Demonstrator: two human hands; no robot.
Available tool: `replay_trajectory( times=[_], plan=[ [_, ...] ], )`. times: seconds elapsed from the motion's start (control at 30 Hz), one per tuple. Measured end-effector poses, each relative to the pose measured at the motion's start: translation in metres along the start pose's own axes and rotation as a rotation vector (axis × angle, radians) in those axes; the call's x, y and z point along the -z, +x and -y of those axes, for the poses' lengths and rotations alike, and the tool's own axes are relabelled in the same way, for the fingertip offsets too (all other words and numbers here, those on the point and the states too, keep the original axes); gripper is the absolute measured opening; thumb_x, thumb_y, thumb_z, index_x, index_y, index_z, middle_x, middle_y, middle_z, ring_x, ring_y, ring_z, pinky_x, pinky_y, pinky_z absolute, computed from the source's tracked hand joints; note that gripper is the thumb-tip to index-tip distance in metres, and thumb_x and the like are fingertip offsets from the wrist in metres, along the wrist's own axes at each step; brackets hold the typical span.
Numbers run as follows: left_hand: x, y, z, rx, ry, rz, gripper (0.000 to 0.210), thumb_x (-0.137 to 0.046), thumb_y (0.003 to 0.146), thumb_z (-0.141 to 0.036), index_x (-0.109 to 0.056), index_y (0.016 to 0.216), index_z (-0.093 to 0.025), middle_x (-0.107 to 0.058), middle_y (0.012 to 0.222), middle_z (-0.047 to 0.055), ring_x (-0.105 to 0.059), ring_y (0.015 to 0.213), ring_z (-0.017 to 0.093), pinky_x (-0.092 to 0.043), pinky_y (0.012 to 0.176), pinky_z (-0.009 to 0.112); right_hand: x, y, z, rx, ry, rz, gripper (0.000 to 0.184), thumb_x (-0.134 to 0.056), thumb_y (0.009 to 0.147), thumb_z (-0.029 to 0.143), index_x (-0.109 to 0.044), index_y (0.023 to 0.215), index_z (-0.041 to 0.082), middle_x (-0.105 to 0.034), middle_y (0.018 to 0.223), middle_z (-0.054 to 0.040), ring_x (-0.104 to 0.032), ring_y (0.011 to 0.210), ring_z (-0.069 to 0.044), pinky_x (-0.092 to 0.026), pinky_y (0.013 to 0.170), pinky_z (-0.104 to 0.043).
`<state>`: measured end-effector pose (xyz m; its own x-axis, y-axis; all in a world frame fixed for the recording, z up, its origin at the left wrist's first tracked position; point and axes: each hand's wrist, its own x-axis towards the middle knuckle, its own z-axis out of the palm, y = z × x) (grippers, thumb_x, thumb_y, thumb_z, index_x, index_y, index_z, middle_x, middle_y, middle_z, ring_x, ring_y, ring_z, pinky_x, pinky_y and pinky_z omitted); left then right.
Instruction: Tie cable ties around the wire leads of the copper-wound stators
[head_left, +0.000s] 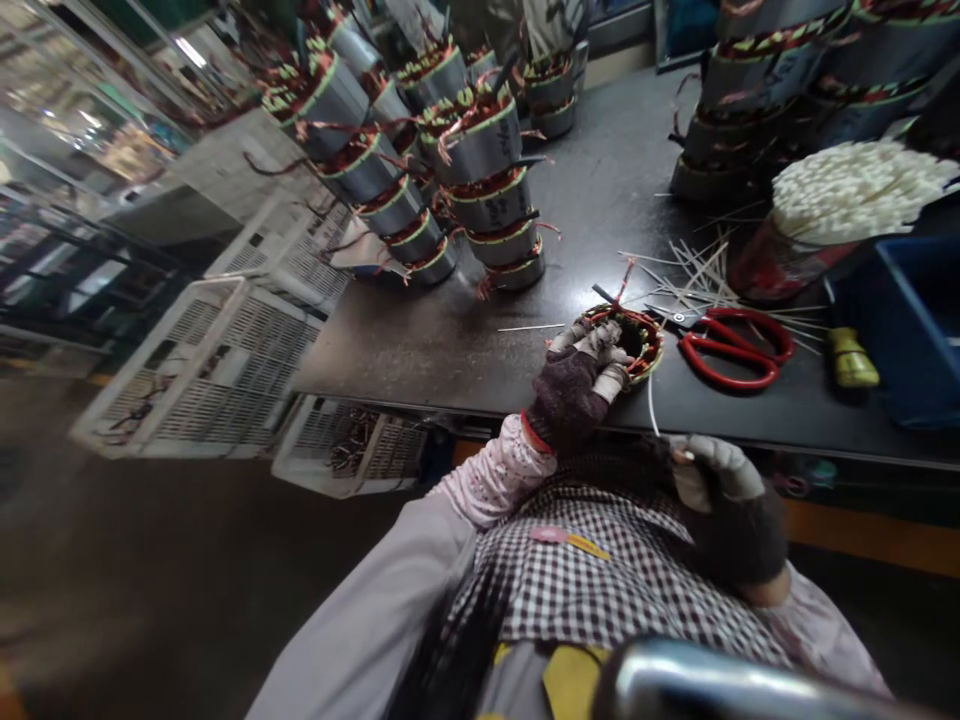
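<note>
A motor stator with red-brown copper windings lies near the table's front edge, its lead wires sticking up at the back. My left hand, in a dark glove with pale fingertips, grips its near left side, fingers bent over the windings and hiding part of them. From the stator's near right side a thin white cable tie runs down toward me. My right hand, gloved likewise, is closed on the lower end of that tie, just off the table edge. Red-handled scissors lie right of the stator, blades pointing toward it.
Stacked stators stand at the back left, more stacks at the back right. White ties lie scattered near a tub of white ties. A yellow-handled tool and blue bin are rightward. White crates stand left.
</note>
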<state>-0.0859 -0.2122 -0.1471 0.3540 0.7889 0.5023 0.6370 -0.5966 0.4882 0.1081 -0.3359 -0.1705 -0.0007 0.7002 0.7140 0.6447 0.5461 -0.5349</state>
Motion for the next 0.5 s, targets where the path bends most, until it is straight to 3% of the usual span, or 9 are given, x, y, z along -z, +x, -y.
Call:
replay_trajectory(
  times=[0.17,0.33,0.5],
  plan=[
    [-0.002,0.003,-0.006,0.025,0.058,-0.003,0.039,-0.064,0.110,-0.032,-0.072,0.143,-0.012,-0.081,0.140,0.016,-0.070,0.141,0.031,-0.057,0.128,0.056,-0.001,0.022,-0.007,-0.004,-0.062,-0.035,0.027,-0.066,0.099,0.015,-0.071,0.121,0.030,-0.083,0.093,-0.0038,-0.081,0.076,-0.023,-0.069,0.065,-0.033],
    [0.000,0.002,-0.004,0.027,0.033,0.002,0.040,-0.068,0.107,-0.030,-0.072,0.144,-0.015,-0.082,0.136,0.016,-0.069,0.143,0.032,-0.057,0.128,0.057,0.012,0.014,0.008,0.024,-0.048,0.083,0.019,-0.066,0.101,0.019,-0.071,0.116,0.029,-0.084,0.089,-0.0048,-0.081,0.072,-0.023,-0.069,0.062,-0.031],
    [-0.006,0.002,-0.005,0.088,-0.122,-0.049,0.018,-0.077,0.103,-0.027,-0.081,0.117,-0.019,-0.085,0.128,0.012,-0.076,0.133,0.030,-0.057,0.128,0.056,-0.003,0.038,-0.006,-0.013,0.050,0.004,0.022,-0.069,0.100,0.020,-0.076,0.119,0.030,-0.087,0.099,-0.0050,-0.085,0.089,-0.023,-0.072,0.078,-0.035]
  ],
)
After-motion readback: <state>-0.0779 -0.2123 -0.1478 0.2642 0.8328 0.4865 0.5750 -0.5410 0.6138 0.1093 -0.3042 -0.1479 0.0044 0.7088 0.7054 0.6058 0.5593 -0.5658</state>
